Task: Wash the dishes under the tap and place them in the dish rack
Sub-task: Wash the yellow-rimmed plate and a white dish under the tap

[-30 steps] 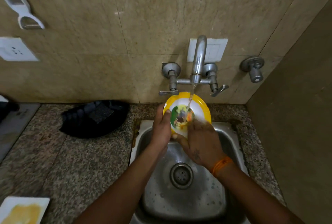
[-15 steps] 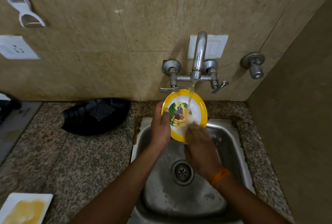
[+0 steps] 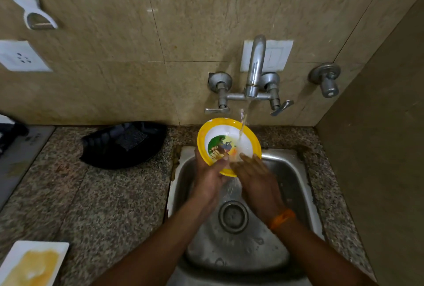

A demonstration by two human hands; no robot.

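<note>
Your left hand [image 3: 207, 176] has slid to six o'clock on the round yellow-rimmed picture plate [image 3: 226, 142], gripping it. Your flat right hand [image 3: 254, 175] rubs its wet face; rinsing continues under the steel tap [image 3: 254, 67].

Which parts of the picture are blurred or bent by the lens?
Head view: the right hand over the yellow bowl is motion-blurred; the wall tile lines bow from the wide lens; a small glare spot shows on the tile.

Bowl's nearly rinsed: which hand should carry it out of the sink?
Left, probably. The left hand already grips the yellow bowl at its rim; the right hand only rubs its inside with straight fingers.
</note>
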